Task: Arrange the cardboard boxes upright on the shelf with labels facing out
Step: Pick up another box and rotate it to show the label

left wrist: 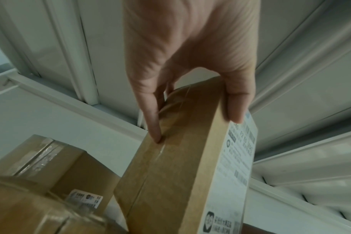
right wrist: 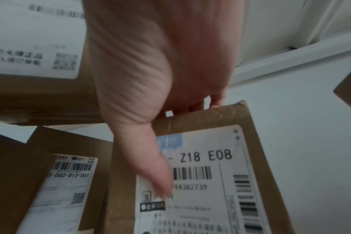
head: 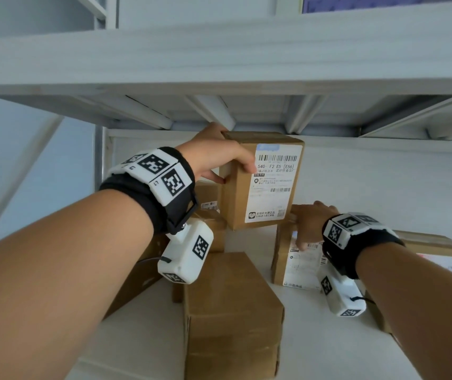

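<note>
My left hand point(head: 226, 160) grips an upright cardboard box point(head: 263, 185) by its upper left corner, white shipping label facing me. In the left wrist view the thumb point(left wrist: 237, 104) lies on the label edge and the fingers point(left wrist: 152, 123) press the taped side of this box point(left wrist: 170, 174). It looks held a little above the white shelf board point(head: 329, 338). My right hand point(head: 305, 226) holds the top edge of a second labelled box point(head: 299, 264) standing lower right. There the thumb point(right wrist: 158, 174) lies on its "Z18 E08" label point(right wrist: 210, 182) and the fingers point(right wrist: 200, 107) hook behind the top.
A plain brown box point(head: 233, 311) lies flat in front at centre. Several more boxes are piled at the left point(head: 208, 196), one with a small label point(right wrist: 66, 186). Another box point(head: 438, 259) sits at the right. The upper shelf's underside point(head: 219, 111) hangs just above the held box.
</note>
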Demonstrator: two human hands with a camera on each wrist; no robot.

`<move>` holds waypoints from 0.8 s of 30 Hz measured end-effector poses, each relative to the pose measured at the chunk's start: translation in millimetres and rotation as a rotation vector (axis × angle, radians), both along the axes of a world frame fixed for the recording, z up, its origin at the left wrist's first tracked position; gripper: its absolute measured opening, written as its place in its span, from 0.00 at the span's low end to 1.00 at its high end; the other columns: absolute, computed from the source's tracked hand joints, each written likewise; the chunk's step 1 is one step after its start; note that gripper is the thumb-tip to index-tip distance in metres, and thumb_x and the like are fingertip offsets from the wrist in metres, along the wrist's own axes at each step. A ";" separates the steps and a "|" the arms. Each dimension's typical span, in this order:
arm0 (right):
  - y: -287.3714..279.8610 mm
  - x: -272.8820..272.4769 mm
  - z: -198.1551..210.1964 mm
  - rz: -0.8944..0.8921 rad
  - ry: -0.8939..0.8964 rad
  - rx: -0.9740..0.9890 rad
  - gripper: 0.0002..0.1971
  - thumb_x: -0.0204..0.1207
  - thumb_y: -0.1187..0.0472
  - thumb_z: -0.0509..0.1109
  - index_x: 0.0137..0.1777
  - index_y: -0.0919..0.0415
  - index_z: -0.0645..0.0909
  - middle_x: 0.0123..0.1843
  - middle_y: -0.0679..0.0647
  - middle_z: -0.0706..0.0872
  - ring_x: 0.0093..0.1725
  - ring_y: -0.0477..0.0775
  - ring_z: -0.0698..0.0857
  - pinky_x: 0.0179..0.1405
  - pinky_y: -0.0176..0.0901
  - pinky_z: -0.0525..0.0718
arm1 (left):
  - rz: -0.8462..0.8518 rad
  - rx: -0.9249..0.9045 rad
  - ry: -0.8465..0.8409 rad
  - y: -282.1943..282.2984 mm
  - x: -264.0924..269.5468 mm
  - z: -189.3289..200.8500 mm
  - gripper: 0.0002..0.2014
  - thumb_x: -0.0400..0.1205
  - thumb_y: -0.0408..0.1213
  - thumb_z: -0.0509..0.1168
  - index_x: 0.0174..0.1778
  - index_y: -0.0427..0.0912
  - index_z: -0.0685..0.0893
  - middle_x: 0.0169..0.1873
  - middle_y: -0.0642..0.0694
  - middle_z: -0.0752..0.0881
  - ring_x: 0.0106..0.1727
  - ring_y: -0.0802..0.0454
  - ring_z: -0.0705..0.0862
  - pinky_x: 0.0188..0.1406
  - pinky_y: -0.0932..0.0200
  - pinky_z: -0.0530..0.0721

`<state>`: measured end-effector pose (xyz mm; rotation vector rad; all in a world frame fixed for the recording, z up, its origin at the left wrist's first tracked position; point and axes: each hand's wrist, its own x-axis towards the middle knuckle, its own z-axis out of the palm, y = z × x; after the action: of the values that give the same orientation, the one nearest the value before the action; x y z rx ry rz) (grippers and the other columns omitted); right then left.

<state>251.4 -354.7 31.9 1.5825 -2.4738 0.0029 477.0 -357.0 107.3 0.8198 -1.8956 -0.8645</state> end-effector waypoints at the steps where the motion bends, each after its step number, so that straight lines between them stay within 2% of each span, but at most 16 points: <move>1: 1.4 0.3 1.0 0.015 -0.003 0.009 0.38 0.44 0.57 0.74 0.60 0.37 0.72 0.54 0.49 0.82 0.57 0.60 0.77 0.50 0.53 0.80 | 0.000 0.004 0.005 -0.2 0.1 -0.4 0.23 0.67 0.28 0.77 0.49 0.50 0.74 0.55 0.45 0.83 0.55 0.51 0.83 0.52 0.44 0.89; 4: 17.7 9.3 4.6 0.074 0.024 -0.002 0.37 0.48 0.56 0.78 0.62 0.44 0.75 0.53 0.47 0.83 0.57 0.56 0.76 0.50 0.51 0.75 | 0.000 0.004 0.002 0.0 -0.6 -1.8 0.31 0.65 0.30 0.78 0.62 0.47 0.74 0.57 0.45 0.83 0.57 0.49 0.83 0.51 0.44 0.89; 6: 27.2 12.6 5.8 0.084 0.037 -0.040 0.35 0.50 0.53 0.81 0.61 0.45 0.76 0.54 0.47 0.81 0.60 0.55 0.72 0.52 0.52 0.72 | 0.000 0.006 -0.002 2.4 -0.8 -2.6 0.36 0.63 0.31 0.79 0.66 0.48 0.72 0.59 0.46 0.82 0.59 0.49 0.82 0.50 0.44 0.90; 9: 40.3 16.8 9.7 0.102 -0.042 -0.067 0.37 0.52 0.51 0.83 0.65 0.49 0.76 0.58 0.49 0.79 0.63 0.58 0.75 0.60 0.57 0.79 | -0.004 0.008 0.000 9.5 0.6 -3.6 0.41 0.60 0.33 0.80 0.69 0.48 0.71 0.60 0.47 0.82 0.59 0.49 0.82 0.47 0.47 0.90; 11: 49.6 16.4 14.8 0.133 -0.132 -0.092 0.38 0.54 0.54 0.84 0.67 0.53 0.77 0.58 0.51 0.83 0.58 0.57 0.82 0.58 0.55 0.84 | -0.010 0.004 0.003 14.4 0.7 -3.1 0.42 0.59 0.34 0.80 0.69 0.48 0.71 0.60 0.47 0.82 0.59 0.48 0.83 0.45 0.48 0.91; 13: 60.0 15.2 19.2 0.150 -0.185 -0.102 0.39 0.56 0.57 0.84 0.71 0.54 0.76 0.61 0.52 0.85 0.59 0.57 0.84 0.60 0.53 0.85 | -0.015 0.004 0.027 19.3 0.2 -2.1 0.36 0.63 0.31 0.79 0.65 0.48 0.71 0.59 0.46 0.83 0.58 0.48 0.83 0.47 0.48 0.90; 16: 74.8 14.0 23.2 0.155 -0.209 -0.075 0.42 0.60 0.59 0.83 0.76 0.54 0.72 0.68 0.52 0.82 0.65 0.56 0.82 0.67 0.52 0.80 | -0.021 -0.008 0.054 26.0 -1.2 -0.5 0.30 0.68 0.28 0.77 0.60 0.48 0.70 0.56 0.46 0.83 0.57 0.49 0.83 0.49 0.47 0.89; 19: 85.9 11.0 24.5 0.161 -0.242 -0.021 0.43 0.61 0.58 0.83 0.78 0.54 0.70 0.72 0.50 0.79 0.69 0.55 0.78 0.72 0.52 0.75 | -0.026 -0.011 0.047 29.9 -2.6 -0.3 0.32 0.68 0.28 0.77 0.62 0.48 0.70 0.57 0.46 0.83 0.58 0.48 0.83 0.51 0.46 0.89; 24: 95.6 5.5 19.8 0.179 -0.256 -0.015 0.43 0.63 0.59 0.83 0.78 0.54 0.69 0.72 0.49 0.79 0.69 0.54 0.78 0.72 0.49 0.75 | -0.017 0.001 0.056 30.2 -6.0 -1.9 0.34 0.66 0.29 0.78 0.63 0.50 0.68 0.59 0.46 0.81 0.60 0.48 0.82 0.49 0.47 0.89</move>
<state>257.0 -259.1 51.7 1.8973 -2.4942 0.2663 471.0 -326.8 105.4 0.7733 -1.8557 -0.8894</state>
